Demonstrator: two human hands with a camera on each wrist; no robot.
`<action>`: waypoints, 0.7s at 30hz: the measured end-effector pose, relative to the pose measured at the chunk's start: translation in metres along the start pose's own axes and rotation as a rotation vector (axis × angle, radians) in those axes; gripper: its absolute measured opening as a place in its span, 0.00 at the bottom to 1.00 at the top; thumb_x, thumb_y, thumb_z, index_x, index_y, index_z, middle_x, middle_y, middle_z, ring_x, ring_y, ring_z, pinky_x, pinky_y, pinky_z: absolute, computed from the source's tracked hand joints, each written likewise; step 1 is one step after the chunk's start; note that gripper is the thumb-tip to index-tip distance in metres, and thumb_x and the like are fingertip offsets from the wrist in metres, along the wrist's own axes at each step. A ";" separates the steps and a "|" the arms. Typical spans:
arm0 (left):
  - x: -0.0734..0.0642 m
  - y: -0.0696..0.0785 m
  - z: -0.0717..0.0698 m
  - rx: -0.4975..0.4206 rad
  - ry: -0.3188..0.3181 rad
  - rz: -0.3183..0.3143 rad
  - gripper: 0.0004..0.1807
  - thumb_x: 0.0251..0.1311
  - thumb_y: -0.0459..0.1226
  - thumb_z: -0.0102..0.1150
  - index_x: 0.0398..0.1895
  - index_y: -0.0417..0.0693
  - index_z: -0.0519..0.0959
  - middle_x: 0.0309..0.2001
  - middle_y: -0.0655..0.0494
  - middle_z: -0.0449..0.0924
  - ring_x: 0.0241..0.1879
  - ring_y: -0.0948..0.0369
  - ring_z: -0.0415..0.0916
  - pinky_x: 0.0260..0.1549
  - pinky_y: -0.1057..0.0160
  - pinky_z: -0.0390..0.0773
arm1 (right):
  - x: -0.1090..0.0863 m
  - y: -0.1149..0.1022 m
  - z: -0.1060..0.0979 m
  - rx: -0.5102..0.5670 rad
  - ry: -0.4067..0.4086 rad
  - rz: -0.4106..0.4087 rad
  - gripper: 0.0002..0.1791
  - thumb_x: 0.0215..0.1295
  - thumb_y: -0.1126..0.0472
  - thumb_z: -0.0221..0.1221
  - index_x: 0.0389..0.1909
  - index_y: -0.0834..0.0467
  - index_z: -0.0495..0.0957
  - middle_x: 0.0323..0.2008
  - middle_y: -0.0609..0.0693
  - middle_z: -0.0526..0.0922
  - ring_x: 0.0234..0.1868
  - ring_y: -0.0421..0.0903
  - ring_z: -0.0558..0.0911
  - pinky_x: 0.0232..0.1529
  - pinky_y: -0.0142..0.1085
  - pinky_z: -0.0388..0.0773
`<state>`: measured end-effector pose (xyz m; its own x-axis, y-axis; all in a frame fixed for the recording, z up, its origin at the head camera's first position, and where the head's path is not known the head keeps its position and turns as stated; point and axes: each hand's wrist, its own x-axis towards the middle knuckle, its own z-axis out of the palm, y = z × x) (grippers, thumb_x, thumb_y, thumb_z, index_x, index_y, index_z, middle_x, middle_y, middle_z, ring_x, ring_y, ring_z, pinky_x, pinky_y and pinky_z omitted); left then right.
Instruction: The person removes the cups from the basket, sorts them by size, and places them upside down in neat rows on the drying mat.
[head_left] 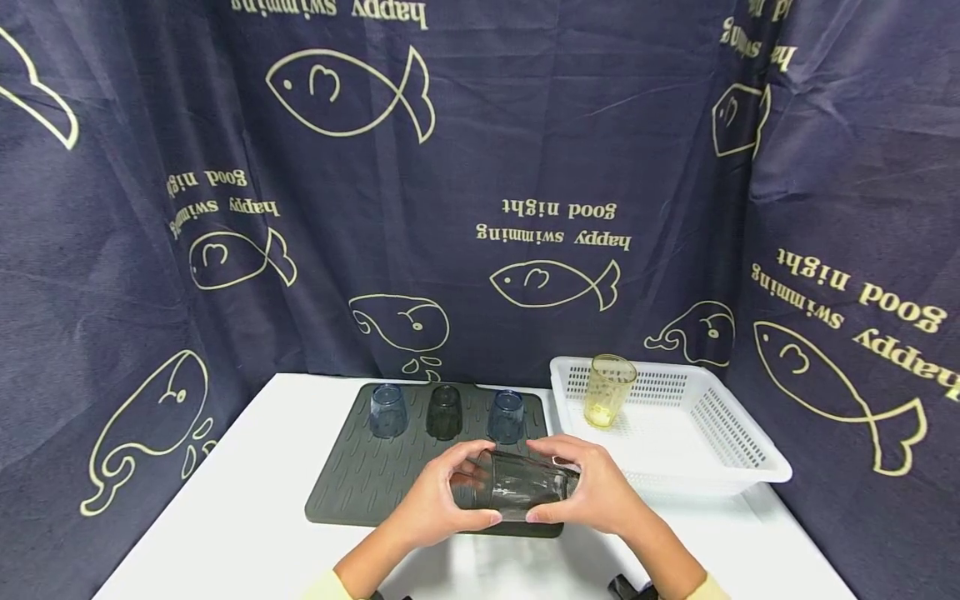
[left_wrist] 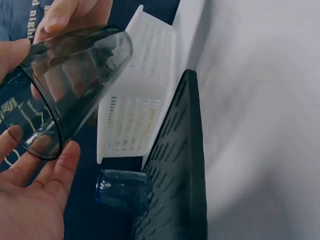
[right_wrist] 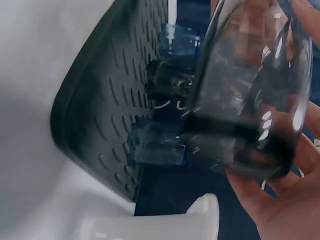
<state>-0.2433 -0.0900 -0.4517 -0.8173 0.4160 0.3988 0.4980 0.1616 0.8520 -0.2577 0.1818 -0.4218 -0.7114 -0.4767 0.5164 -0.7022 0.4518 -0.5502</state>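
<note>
A grey-tinted drinking glass (head_left: pixel 521 483) is held on its side above the front part of a dark ribbed mat. My left hand (head_left: pixel 433 497) grips it around the rim end, thumb below and fingers over the top. At the base end, my right hand (head_left: pixel 602 492) holds it in the same way. The rim faces left; in the left wrist view the fingers show through the clear wall of the glass (left_wrist: pixel 80 75). The thick base of the glass (right_wrist: pixel 245 145) lies beside the right fingers in the right wrist view.
On the mat (head_left: pixel 360 475) stand a blue glass (head_left: pixel 387 412), a dark glass (head_left: pixel 444 414) and another blue glass (head_left: pixel 506 417) in a row along the back. To the right, a white plastic basket (head_left: pixel 750 454) contains a yellow glass (head_left: pixel 609 392). Dark fabric (head_left: pixel 465 183) hangs behind the table.
</note>
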 end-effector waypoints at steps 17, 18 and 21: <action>-0.021 -0.017 -0.018 -0.200 0.013 0.059 0.44 0.52 0.30 0.76 0.73 0.46 0.66 0.64 0.39 0.73 0.54 0.63 0.79 0.57 0.66 0.81 | -0.025 0.030 0.015 0.799 -0.081 0.087 0.40 0.53 0.77 0.71 0.67 0.77 0.66 0.62 0.49 0.81 0.56 0.44 0.86 0.54 0.41 0.86; -0.021 -0.018 -0.018 -0.205 0.010 0.069 0.44 0.52 0.30 0.76 0.73 0.45 0.66 0.64 0.39 0.73 0.54 0.63 0.79 0.58 0.66 0.81 | -0.025 0.030 0.016 0.831 -0.084 0.084 0.40 0.53 0.77 0.71 0.67 0.79 0.65 0.63 0.47 0.81 0.56 0.44 0.86 0.53 0.42 0.87; -0.022 -0.020 -0.019 -0.209 -0.002 0.086 0.44 0.52 0.29 0.75 0.73 0.45 0.66 0.64 0.37 0.73 0.54 0.63 0.79 0.58 0.66 0.81 | -0.026 0.028 0.020 0.878 -0.088 0.067 0.39 0.55 0.78 0.69 0.66 0.81 0.62 0.63 0.47 0.81 0.54 0.43 0.86 0.50 0.45 0.87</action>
<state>-0.2406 -0.1195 -0.4707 -0.7738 0.4218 0.4726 0.4947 -0.0636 0.8667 -0.2584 0.1921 -0.4639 -0.7201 -0.5427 0.4323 -0.3576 -0.2436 -0.9015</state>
